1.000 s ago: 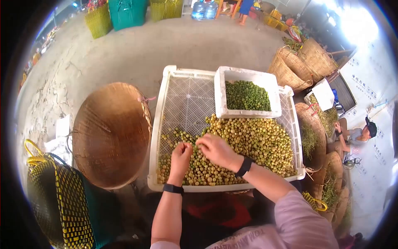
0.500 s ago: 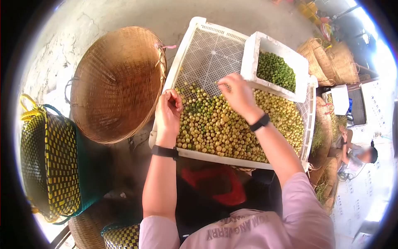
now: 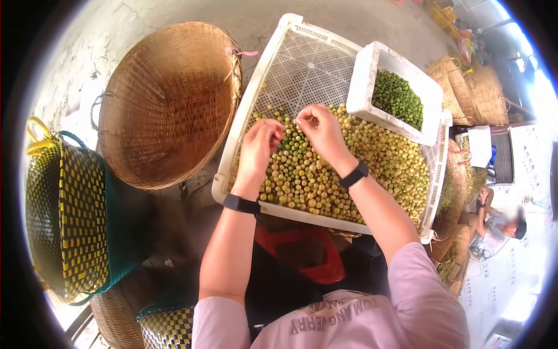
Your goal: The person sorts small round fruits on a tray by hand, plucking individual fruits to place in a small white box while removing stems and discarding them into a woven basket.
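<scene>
Yellow-green round fruits (image 3: pixel 325 180) cover the lower part of a white perforated tray (image 3: pixel 232 139). Above the fruits, near the tray's middle, my left hand (image 3: pixel 260 145) has its fingers curled together; what they hold, if anything, is too small to name. Close on its right, my right hand (image 3: pixel 321 131) is bent with thumb and index finger pinched, and anything between them cannot be made out. Small green fruits (image 3: pixel 398 99) fill part of a white foam box (image 3: pixel 361 78), which rests on the tray's upper right part.
A large wicker basket (image 3: pixel 168 104) stands left of the tray, with a black-and-yellow woven basket (image 3: pixel 84 215) beyond it. Below the tray is a red plastic object (image 3: pixel 325 262). More wicker baskets (image 3: pixel 468 93) are at the right, where another person (image 3: pixel 494 224) sits.
My right hand has moved left and slightly down relative to the tray, closer to my left hand. My left hand has shifted right. The whole view has shifted slightly.
</scene>
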`<action>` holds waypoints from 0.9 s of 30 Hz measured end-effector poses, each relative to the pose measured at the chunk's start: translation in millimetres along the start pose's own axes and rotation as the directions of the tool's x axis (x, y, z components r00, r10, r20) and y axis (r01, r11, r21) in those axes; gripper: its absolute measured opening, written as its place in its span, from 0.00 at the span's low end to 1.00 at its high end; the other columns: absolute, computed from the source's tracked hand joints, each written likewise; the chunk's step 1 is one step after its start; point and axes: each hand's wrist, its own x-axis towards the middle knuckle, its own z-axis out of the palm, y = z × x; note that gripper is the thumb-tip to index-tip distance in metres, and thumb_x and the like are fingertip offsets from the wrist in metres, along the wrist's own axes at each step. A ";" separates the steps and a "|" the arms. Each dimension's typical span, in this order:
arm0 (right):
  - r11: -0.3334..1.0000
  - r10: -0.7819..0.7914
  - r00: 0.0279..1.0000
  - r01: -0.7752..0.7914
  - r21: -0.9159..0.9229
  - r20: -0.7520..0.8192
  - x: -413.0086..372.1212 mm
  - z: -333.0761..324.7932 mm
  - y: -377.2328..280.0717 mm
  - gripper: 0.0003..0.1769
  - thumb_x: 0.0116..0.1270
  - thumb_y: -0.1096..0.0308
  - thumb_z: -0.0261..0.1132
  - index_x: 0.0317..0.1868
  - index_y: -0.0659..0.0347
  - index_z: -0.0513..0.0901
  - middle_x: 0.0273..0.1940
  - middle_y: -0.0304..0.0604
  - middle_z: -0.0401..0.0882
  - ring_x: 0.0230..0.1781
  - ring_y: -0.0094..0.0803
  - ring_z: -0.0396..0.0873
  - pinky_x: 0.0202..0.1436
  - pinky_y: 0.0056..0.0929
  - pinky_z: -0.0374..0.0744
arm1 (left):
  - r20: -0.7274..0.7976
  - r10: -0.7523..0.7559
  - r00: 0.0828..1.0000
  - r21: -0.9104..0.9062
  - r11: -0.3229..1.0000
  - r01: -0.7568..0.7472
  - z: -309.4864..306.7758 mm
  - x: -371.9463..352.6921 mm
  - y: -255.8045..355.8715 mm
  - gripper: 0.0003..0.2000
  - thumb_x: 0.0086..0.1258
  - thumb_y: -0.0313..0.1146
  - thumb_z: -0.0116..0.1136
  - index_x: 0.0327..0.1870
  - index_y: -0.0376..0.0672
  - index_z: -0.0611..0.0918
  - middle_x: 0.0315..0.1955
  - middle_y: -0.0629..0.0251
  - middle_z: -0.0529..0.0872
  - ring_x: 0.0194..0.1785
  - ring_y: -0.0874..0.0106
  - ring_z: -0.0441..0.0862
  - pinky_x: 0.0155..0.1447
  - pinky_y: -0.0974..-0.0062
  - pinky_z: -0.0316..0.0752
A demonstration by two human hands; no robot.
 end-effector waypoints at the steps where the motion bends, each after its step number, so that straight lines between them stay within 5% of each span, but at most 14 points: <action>1: 0.999 -0.008 1.000 0.009 0.049 -0.021 -5.8 -3.7 -11.0 0.03 0.63 0.74 0.66 0.35 0.62 0.80 0.35 0.41 0.75 0.34 0.31 0.76 0.39 0.27 0.78 | -0.009 -0.054 0.999 0.071 0.996 0.054 8.1 -4.8 1.9 0.10 0.75 0.33 0.46 0.38 0.43 0.81 0.29 0.76 0.78 0.30 0.86 0.69 0.33 0.89 0.63; 4: 0.998 -0.019 0.994 0.025 0.060 -0.103 -21.7 -6.2 -23.1 0.03 0.62 0.74 0.66 0.34 0.61 0.79 0.35 0.40 0.75 0.35 0.33 0.76 0.39 0.29 0.77 | 0.106 -0.184 0.977 0.015 0.983 0.184 17.4 -6.1 -6.7 0.09 0.76 0.36 0.50 0.43 0.42 0.81 0.32 0.77 0.79 0.32 0.86 0.71 0.34 0.89 0.65; 8: 0.937 -0.279 0.952 0.241 -0.251 -0.128 -36.6 -9.5 -33.9 0.07 0.55 0.76 0.66 0.33 0.57 0.76 0.34 0.40 0.73 0.39 0.42 0.75 0.42 0.37 0.75 | 0.175 -0.186 0.967 -0.158 0.964 0.214 20.4 -8.3 -12.0 0.08 0.76 0.36 0.51 0.43 0.42 0.80 0.32 0.77 0.78 0.32 0.86 0.71 0.35 0.89 0.65; 12: 0.897 -0.364 0.925 0.317 -0.309 -0.107 -44.2 -15.8 -36.1 0.06 0.59 0.75 0.66 0.35 0.58 0.77 0.34 0.40 0.74 0.36 0.37 0.76 0.39 0.33 0.76 | 0.221 -0.152 0.963 -0.206 0.958 0.198 17.6 -6.1 -16.9 0.06 0.76 0.34 0.52 0.40 0.43 0.79 0.30 0.78 0.76 0.31 0.86 0.70 0.32 0.88 0.64; 15: 0.968 0.142 0.989 -0.128 0.214 -0.049 -47.6 -23.0 -32.5 0.07 0.69 0.68 0.64 0.40 0.63 0.78 0.32 0.36 0.78 0.27 0.22 0.74 0.31 0.21 0.73 | 0.192 -0.150 0.970 -0.030 0.987 0.159 15.8 -5.7 -16.8 0.05 0.72 0.32 0.52 0.37 0.43 0.79 0.27 0.77 0.76 0.30 0.86 0.69 0.33 0.87 0.63; 16: 0.968 0.141 0.989 -0.128 0.214 -0.045 -47.0 -23.0 -23.1 0.07 0.69 0.68 0.64 0.40 0.63 0.78 0.32 0.36 0.78 0.27 0.22 0.74 0.31 0.21 0.73 | 0.188 -0.150 0.971 -0.032 0.987 0.159 18.0 -7.9 -18.0 0.05 0.72 0.32 0.52 0.37 0.43 0.79 0.27 0.77 0.76 0.30 0.86 0.69 0.33 0.87 0.63; 18: 0.908 0.174 0.959 -0.245 0.341 0.226 -46.1 -20.9 -9.0 0.07 0.71 0.69 0.63 0.41 0.64 0.78 0.32 0.34 0.79 0.28 0.21 0.75 0.31 0.21 0.73 | 0.229 -0.103 0.968 0.066 0.994 0.091 25.6 -11.8 -22.0 0.06 0.72 0.32 0.51 0.35 0.43 0.79 0.27 0.76 0.76 0.29 0.86 0.68 0.33 0.87 0.61; 20: 0.928 0.174 0.957 -0.238 0.288 0.231 -50.8 -22.8 0.5 0.07 0.72 0.68 0.62 0.42 0.63 0.79 0.35 0.35 0.81 0.32 0.22 0.77 0.34 0.21 0.75 | 0.233 -0.084 0.969 0.143 0.988 0.052 24.0 -9.3 -26.6 0.07 0.72 0.32 0.50 0.33 0.43 0.78 0.27 0.76 0.77 0.27 0.86 0.67 0.32 0.87 0.60; 23: 0.969 0.230 0.973 -0.229 0.089 -0.002 -52.0 -42.0 -8.2 0.08 0.71 0.65 0.62 0.44 0.60 0.79 0.37 0.39 0.81 0.36 0.26 0.78 0.40 0.27 0.78 | 0.212 -0.060 0.976 0.078 0.996 0.044 23.0 -14.9 -12.4 0.06 0.71 0.31 0.49 0.32 0.45 0.77 0.26 0.77 0.75 0.27 0.85 0.65 0.30 0.87 0.58; 24: 0.987 0.127 0.987 -0.136 -0.087 -0.099 -48.6 -52.1 -0.1 0.08 0.70 0.65 0.63 0.44 0.59 0.79 0.37 0.39 0.80 0.37 0.28 0.78 0.42 0.30 0.79 | 0.153 -0.064 0.986 -0.006 0.998 0.066 19.1 -12.7 -6.4 0.06 0.71 0.29 0.47 0.32 0.45 0.77 0.25 0.76 0.74 0.27 0.85 0.65 0.29 0.86 0.59; 26: 0.787 0.016 0.987 -0.111 -0.607 -0.160 -46.1 -71.8 16.2 0.06 0.68 0.66 0.64 0.41 0.58 0.81 0.39 0.39 0.80 0.39 0.30 0.79 0.45 0.32 0.79 | 0.084 -0.013 0.996 -0.065 0.998 0.018 2.3 -8.7 5.2 0.06 0.72 0.29 0.45 0.34 0.43 0.76 0.26 0.74 0.74 0.28 0.83 0.66 0.30 0.85 0.60; 27: 0.784 0.015 0.988 -0.108 -0.612 -0.156 -41.0 -70.4 22.6 0.06 0.68 0.66 0.64 0.41 0.58 0.81 0.39 0.39 0.80 0.39 0.30 0.79 0.45 0.32 0.79 | 0.081 0.057 0.995 -0.198 0.979 -0.040 -6.0 -5.9 7.6 0.06 0.71 0.29 0.44 0.35 0.42 0.76 0.27 0.72 0.74 0.29 0.82 0.66 0.31 0.84 0.60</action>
